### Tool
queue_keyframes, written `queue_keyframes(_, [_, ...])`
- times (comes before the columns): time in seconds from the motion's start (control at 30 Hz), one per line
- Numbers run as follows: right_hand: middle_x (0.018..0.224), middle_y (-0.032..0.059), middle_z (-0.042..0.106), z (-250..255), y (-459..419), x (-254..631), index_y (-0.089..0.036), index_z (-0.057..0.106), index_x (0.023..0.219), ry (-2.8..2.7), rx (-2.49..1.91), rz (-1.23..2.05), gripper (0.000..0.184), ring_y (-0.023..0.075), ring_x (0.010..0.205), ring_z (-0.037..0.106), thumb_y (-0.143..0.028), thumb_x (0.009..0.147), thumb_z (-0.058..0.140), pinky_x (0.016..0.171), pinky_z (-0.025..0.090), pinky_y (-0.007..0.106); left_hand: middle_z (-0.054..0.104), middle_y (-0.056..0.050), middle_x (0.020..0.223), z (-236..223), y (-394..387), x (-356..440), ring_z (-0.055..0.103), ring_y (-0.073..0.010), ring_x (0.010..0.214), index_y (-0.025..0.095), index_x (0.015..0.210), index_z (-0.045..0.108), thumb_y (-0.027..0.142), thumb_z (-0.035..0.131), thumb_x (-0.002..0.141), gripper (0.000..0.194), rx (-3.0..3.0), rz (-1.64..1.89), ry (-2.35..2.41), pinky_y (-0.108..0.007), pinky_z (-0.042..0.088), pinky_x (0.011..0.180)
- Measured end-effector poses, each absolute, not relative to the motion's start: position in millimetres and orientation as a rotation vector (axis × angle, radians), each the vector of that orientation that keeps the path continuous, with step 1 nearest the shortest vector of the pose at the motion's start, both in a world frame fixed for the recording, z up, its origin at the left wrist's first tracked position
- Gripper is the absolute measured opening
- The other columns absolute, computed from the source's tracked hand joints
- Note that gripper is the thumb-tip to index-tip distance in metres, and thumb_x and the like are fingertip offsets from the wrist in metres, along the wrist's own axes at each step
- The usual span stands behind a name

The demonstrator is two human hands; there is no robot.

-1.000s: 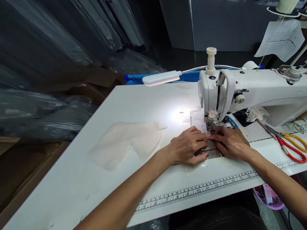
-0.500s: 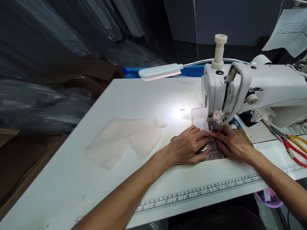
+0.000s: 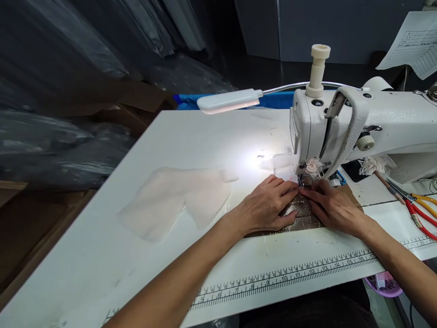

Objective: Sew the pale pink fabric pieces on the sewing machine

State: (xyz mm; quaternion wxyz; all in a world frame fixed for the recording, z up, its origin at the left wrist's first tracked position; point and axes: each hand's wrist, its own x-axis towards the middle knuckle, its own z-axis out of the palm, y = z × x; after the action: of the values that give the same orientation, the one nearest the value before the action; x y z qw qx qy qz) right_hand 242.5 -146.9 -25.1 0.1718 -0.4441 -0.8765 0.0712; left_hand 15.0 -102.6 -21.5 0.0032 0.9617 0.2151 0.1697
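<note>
Both of my hands rest on a small brown textured piece of material (image 3: 300, 217) lying on the white table just in front of the sewing machine's needle (image 3: 302, 180). My left hand (image 3: 268, 207) lies on its left side, fingers together and curled down, fingertips pressing near the presser foot. My right hand (image 3: 332, 207) holds down its right side, index finger stretched toward the needle. The fingertips of the two hands nearly meet. The white sewing machine (image 3: 358, 127) stands right behind them.
A pale sheer fabric piece (image 3: 177, 198) lies flat to the left. A white gooseneck lamp (image 3: 230, 100) lights the needle area. Red and yellow scissors (image 3: 418, 209) lie at the right. A printed ruler (image 3: 290, 275) runs along the table's front edge. Cardboard boxes stand at the left.
The view has shifted slightly right and closer. Both hands have kept pressing the brown piece by the needle, with hardly any movement.
</note>
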Motion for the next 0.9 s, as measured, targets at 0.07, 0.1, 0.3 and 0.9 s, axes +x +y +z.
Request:
queue_keyframes(0.07, [0.105, 0.0146, 0.061, -23.7, -147.1, 241.2, -0.017, 0.062, 0.131, -2.489, -1.275, 0.21, 0.04, 0.0219, 0.085, 0.061, -0.025, 0.101, 0.036, 0.077, 0.056, 0.039, 0.066, -0.015, 0.116, -21.3, -102.1, 15.4, 0.061, -0.0252, 0.09, 0.011, 0.114, 0.063, 0.037, 0.048, 0.092, 0.037, 3.025, 0.518, 0.691, -0.042, 0.048, 0.08])
queue_keyframes(0.1, [0.105, 0.0144, 0.061, -22.9, -147.2, 240.7, -0.017, 0.061, 0.132, -2.489, -1.28, 0.221, 0.041, 0.0218, 0.086, 0.061, -0.025, 0.101, 0.036, 0.078, 0.056, 0.04, 0.066, -0.015, 0.117, -21.0, -101.9, 15.7, 0.061, -0.0254, 0.091, 0.011, 0.114, 0.063, 0.038, 0.048, 0.092, 0.038, 3.027, 0.51, 0.701, -0.042, 0.048, 0.081])
queue_keyframes(0.3, [0.115, 0.0155, 0.061, -18.0, -146.9, 245.0, -0.017, 0.06, 0.134, -2.454, -1.27, 0.342, 0.04, 0.0218, 0.089, 0.064, -0.023, 0.099, 0.041, 0.078, 0.057, 0.038, 0.065, -0.015, 0.116, -18.5, -100.9, 16.7, 0.06, -0.0255, 0.092, 0.009, 0.117, 0.061, 0.041, 0.05, 0.092, 0.042, 3.037, 0.466, 0.759, -0.041, 0.047, 0.082])
queue_keyframes(0.9, [0.083, 0.0043, 0.068, 4.8, -127.7, 263.4, -0.019, 0.069, 0.098, -2.23, -1.437, 0.864, 0.03, 0.0182, 0.076, 0.062, -0.039, 0.097, 0.048, 0.071, 0.053, 0.028, 0.063, -0.015, 0.1, -21.9, -95.0, 18.7, 0.057, -0.0264, 0.086, 0.005, 0.118, 0.06, 0.05, 0.043, 0.094, 0.054, 3.128, 0.451, 0.829, -0.041, 0.043, 0.077])
